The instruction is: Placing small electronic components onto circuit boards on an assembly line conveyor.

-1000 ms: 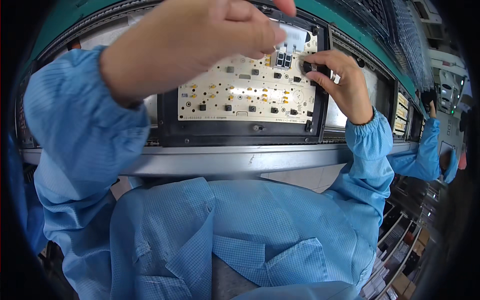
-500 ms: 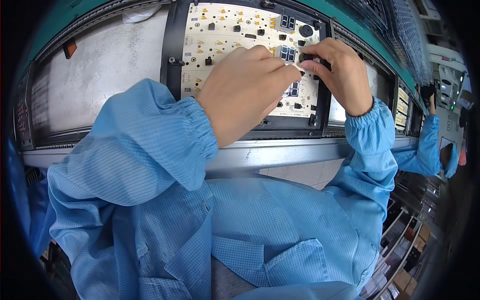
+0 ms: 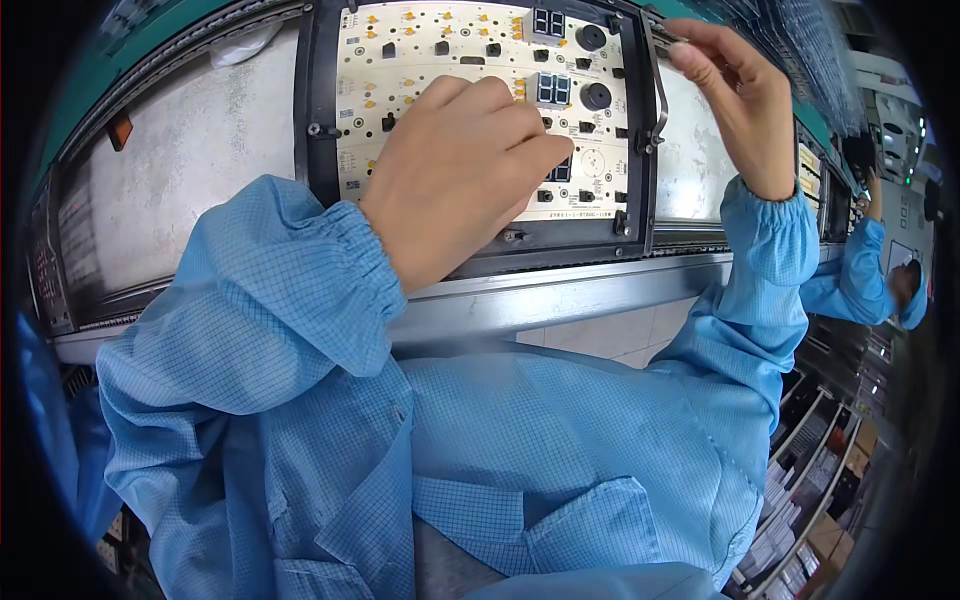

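Observation:
A cream circuit board [image 3: 480, 78] sits in a black frame [image 3: 317, 170] and carries black and yellow parts. My left hand [image 3: 470, 170] is over its middle, fingers curled in; the fingertips and anything in them are hidden. Those fingers partly cover the nearest digit display [image 3: 562, 172]. Two more displays stand farther up: a middle one [image 3: 552, 90] and a far one [image 3: 547, 26]. Along the board's right side are a far round black buzzer [image 3: 592, 38] and a second buzzer [image 3: 596, 96]; below them is a printed circle. My right hand [image 3: 745, 100] hangs beyond the frame's right edge, empty, thumb and fingers apart.
A metal rail [image 3: 530, 305] runs along the near side of the conveyor. Left of the frame lies a pale, worn flat surface [image 3: 200, 140] with a small orange piece [image 3: 121, 133] at its edge. At far right another person's blue sleeve [image 3: 862, 270] shows.
My right hand has let go of the second buzzer, which now sits on the board, and moved up and right off the board. My left hand stays over the board; the view has shifted slightly.

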Demonstrator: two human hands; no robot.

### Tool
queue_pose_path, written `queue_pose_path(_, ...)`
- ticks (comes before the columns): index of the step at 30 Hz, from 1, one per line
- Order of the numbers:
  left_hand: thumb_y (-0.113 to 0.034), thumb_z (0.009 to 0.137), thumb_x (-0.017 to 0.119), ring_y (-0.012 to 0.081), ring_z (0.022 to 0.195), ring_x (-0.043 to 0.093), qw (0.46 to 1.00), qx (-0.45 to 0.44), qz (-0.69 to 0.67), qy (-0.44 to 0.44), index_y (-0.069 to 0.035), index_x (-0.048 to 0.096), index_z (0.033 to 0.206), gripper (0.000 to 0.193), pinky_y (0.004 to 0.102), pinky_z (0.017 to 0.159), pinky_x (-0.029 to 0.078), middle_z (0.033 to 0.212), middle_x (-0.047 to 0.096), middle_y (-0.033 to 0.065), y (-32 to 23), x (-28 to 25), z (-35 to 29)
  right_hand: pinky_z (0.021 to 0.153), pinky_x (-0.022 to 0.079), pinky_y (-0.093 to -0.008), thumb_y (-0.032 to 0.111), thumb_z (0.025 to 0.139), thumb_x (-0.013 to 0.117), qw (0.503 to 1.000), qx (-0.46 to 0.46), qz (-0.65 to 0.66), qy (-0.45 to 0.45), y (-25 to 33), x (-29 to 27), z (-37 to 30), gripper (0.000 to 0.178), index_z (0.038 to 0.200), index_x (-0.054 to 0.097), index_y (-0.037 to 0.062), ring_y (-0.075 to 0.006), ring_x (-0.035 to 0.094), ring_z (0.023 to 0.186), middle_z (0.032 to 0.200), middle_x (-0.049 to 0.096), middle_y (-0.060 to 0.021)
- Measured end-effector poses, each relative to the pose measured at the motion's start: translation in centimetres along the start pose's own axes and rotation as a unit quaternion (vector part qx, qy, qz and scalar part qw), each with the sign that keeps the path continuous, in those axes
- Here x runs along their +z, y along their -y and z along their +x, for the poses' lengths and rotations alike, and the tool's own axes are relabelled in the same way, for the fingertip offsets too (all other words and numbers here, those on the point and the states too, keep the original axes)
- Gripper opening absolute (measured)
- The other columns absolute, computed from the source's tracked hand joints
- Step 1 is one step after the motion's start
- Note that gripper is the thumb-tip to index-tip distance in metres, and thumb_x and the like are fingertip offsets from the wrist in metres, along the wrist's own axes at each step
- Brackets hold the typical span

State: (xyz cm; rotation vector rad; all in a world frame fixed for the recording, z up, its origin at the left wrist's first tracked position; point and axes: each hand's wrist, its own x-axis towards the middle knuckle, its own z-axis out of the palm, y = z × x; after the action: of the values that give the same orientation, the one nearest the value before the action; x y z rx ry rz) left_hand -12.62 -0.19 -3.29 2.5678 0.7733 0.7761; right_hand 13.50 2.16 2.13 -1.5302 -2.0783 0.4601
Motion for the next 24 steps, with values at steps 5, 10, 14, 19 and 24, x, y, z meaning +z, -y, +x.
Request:
queue_pose_path(5, -0.01, 0.07, 0.07, 0.0202, 0.09, 0.056, 0.996, 0.021, 0.081, 0.013, -0.007, 0.065, 0.103, 0.034, 0.0336, 0.082, 0.041, 0.089, 0.062, 0.0006, -0.9, -0.9, 0.6, 0.066, 0.048, -0.024, 0.008, 0.084, 0.062, 0.993, 0.081, 0.068, -0.06, 3.0, -0.5, 1.1, 0.019, 0.098, 0.064, -0.0056, -0.0099, 0.058, 0.072, 0.081, 0.065, -0.0027)
queue_pose_path(10, -0.005, 0.071, 0.065, 0.0265, 0.083, 0.059, 0.986, 0.024, -0.019, 0.164, -0.004, 0.06, 0.084, 0.014, 0.038, 0.071, 0.046, 0.086, 0.063, 0.0106, -0.1, -2.3, 4.7, 0.069, 0.046, -0.0218, 0.016, 0.089, 0.06, 0.994, 0.029, 0.018, -0.107, 0.5, -2.3, 2.8, 0.022, 0.102, 0.066, -0.001, -0.0078, 0.057, 0.076, 0.081, 0.064, -0.0017)
queue_pose_path(14, -0.002, 0.068, 0.063, 0.0305, 0.083, 0.062, 0.965, 0.001, 0.01, 0.264, -0.004, 0.059, 0.08, 0.013, 0.041, 0.068, 0.048, 0.083, 0.063, 0.0136, -0.9, -1.1, 6.9, 0.073, 0.045, -0.0203, 0.025, 0.092, 0.06, 0.993, -0.032, 0.017, -0.113, -2.7, -3.7, 4.8, 0.027, 0.106, 0.068, 0.0031, -0.0066, 0.056, 0.078, 0.082, 0.063, 0.0)
queue_pose_path(19, -0.005, 0.069, 0.064, 0.0316, 0.081, 0.064, 0.913, -0.068, 0.012, 0.403, -0.005, 0.061, 0.08, 0.011, 0.0416, 0.068, 0.05, 0.082, 0.065, 0.0124, -0.4, 0.4, 8.4, 0.063, 0.047, -0.0279, 0.014, 0.088, 0.059, 0.982, -0.037, -0.121, -0.138, -4.1, -4.3, 13.6, 0.021, 0.099, 0.064, -0.0037, -0.015, 0.06, 0.067, 0.074, 0.066, -0.0092)
queue_pose_path(24, -0.009, 0.074, 0.061, 0.0286, 0.085, 0.065, 0.967, -0.016, -0.074, 0.243, -0.008, 0.065, 0.086, 0.012, 0.0357, 0.07, 0.052, 0.089, 0.067, 0.008, 1.2, -0.1, 3.1, 0.077, 0.051, -0.0367, 0.024, 0.085, 0.061, 0.986, -0.089, -0.1, -0.102, -14.5, -0.9, 22.1, 0.024, 0.101, 0.068, 0.0078, -0.0269, 0.066, 0.084, 0.091, 0.068, -0.0132)
